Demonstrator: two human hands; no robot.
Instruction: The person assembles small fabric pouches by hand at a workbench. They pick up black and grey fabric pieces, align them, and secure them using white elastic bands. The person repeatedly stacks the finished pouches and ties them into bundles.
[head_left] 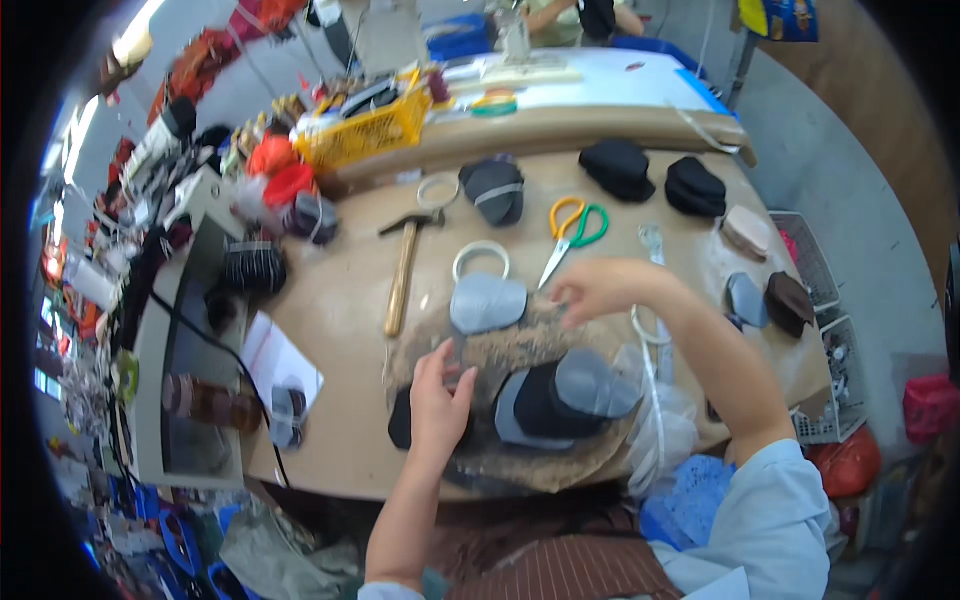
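Note:
My left hand hovers over or rests beside a dark rounded piece, its thumb and fingers apart with nothing visible in them. My right hand is just right of the scissors' tips, fingers loosely bent and spread, apparently holding nothing. Between and beyond the hands, a grey rounded flat piece lies at the far edge of a stained brown mat. On the mat's right side, black pieces overlap grey ones, with a translucent grey piece on top. Scissors with orange and green handles lie half spread.
A hammer and a tape roll lie on the table. Stacks of dark pieces stand at the back, with a yellow basket behind. A bottle is left; white strips hang at right. Another person works beyond.

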